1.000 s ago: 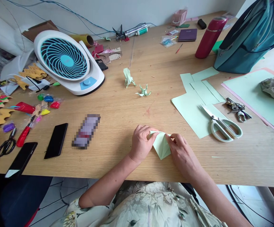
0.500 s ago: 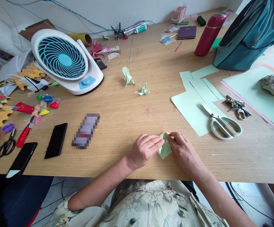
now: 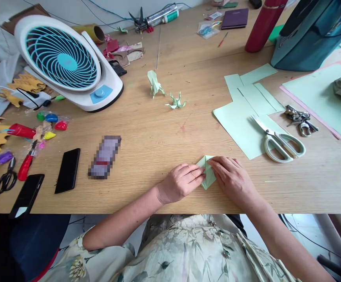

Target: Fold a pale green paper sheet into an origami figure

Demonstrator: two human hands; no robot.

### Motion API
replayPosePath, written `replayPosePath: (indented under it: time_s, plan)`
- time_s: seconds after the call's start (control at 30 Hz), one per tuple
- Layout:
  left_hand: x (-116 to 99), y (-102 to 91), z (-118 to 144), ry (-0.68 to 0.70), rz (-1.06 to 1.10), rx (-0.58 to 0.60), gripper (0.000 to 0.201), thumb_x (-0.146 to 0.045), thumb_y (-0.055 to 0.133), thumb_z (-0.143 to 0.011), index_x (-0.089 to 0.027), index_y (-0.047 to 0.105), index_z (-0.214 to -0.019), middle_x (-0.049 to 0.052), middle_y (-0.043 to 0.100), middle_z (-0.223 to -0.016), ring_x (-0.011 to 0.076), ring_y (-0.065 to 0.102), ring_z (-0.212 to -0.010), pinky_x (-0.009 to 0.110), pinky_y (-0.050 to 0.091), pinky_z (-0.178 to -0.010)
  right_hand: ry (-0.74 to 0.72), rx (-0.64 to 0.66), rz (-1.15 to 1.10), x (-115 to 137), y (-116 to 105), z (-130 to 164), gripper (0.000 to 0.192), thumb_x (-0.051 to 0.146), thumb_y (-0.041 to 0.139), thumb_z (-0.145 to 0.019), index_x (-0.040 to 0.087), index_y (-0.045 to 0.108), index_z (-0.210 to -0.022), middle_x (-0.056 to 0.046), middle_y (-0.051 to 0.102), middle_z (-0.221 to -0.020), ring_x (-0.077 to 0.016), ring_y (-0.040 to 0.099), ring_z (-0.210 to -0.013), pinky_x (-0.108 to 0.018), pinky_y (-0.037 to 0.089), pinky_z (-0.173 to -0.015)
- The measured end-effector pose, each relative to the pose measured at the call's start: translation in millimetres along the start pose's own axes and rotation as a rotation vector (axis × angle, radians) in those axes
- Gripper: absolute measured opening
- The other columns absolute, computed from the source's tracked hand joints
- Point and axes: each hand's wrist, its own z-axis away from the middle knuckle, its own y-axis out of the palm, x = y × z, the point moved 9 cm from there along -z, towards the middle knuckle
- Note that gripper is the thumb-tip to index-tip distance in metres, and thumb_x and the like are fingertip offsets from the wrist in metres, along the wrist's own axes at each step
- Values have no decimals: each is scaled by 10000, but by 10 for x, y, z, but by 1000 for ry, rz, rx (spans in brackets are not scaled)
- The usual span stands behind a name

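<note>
A folded piece of pale green paper [image 3: 209, 180] lay between the two hands, near the six o'clock edge of the wooden table [image 3: 147, 133]. From nine o'clock, the left hand [image 3: 178, 183] set its fingers, close together, over the paper's left part; its thumb was hidden, so I could not tell whether it pinched. From three o'clock, the right hand [image 3: 235, 180] held the paper's one o'clock corner in a narrow grip, fingers bunched.

Reckoned from that paper, flat green sheets [image 3: 235, 121] overlapped at one o'clock. At two o'clock, white-handled scissors [image 3: 271, 134] rested partly on them, with a bunch of keys [image 3: 303, 120] near by. At eleven o'clock stood a taller paper figure [image 3: 153, 84] and, just beside it, a smaller paper figure [image 3: 176, 102]. A black phone [image 3: 67, 170] lay at nine o'clock, well apart; a fan [image 3: 67, 62] stood at ten o'clock
</note>
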Motion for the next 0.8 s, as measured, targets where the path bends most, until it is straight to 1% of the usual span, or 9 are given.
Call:
replayPosePath:
  time_s: [0.17,0.23,0.3,0.4,0.47,0.53,0.6,0.7,0.8]
  plan:
    - [-6,30,-9,0,78,22,243,-107,535,-970,-168,673,-1160,105,722,-1212,217,651,-1187,385,565,-956,-20,-13,-45,2,-37,2,244,110,468,-977,147,644,-1142,-112,688,-1100,-221,623,-972,-367,455,-869]
    - [-18,27,-8,13,78,18,232,-101,530,-971,-152,677,-1144,113,723,-1207,214,653,-1191,379,563,-990,-38,-23,-46,22,-62,41,256,102,480,-968,148,657,-1146,-119,696,-1119,-226,633,-978,-387,470,-893]
    - [-26,26,-1,22,76,14,228,-92,530,-967,-129,674,-1139,127,717,-1214,223,651,-1202,381,562,-1012,-75,-32,-42,62,-88,117,280,87,486,-962,149,661,-1171,-123,700,-1155,-222,645,-1002,-411,473,-952]
    - [-16,55,20,13,107,36,245,-86,529,-965,-130,659,-1168,132,702,-1245,228,624,-1247,386,556,-1038,-127,5,-65,119,-96,270,375,69,479,-957,159,619,-1292,-130,666,-1289,-219,627,-1167,-468,416,-1100]
    - [-9,74,33,8,132,51,254,-95,536,-965,-144,651,-1186,125,698,-1253,226,606,-1272,385,549,-1052,-131,56,-95,130,-84,356,441,77,465,-959,161,562,-1381,-139,598,-1404,-234,553,-1306,-501,367,-1157]
    - [-10,83,39,12,133,62,257,-104,543,-965,-149,649,-1195,117,703,-1241,229,604,-1275,383,547,-1057,-124,98,-129,126,-77,408,482,95,457,-964,164,511,-1438,-143,537,-1473,-246,483,-1383,-515,349,-1175]
    - [-13,86,35,17,110,77,259,-113,539,-971,-159,652,-1200,102,714,-1213,230,613,-1263,375,552,-1052,-117,122,-159,113,-74,426,503,107,452,-972,172,475,-1470,-142,506,-1501,-249,449,-1411,-519,342,-1182]
    - [-22,84,24,27,111,107,271,-124,544,-973,-188,660,-1209,85,725,-1175,239,614,-1261,382,551,-1049,-107,129,-193,89,-70,422,514,115,453,-981,185,448,-1490,-141,496,-1509,-248,449,-1412,-525,342,-1184]
    - [-21,84,22,24,180,140,292,-130,557,-966,-220,660,-1225,82,712,-1205,246,576,-1307,406,530,-1075,-90,118,-228,68,-73,416,514,120,465,-981,202,454,-1488,-132,515,-1495,-250,475,-1392,-527,372,-1169]
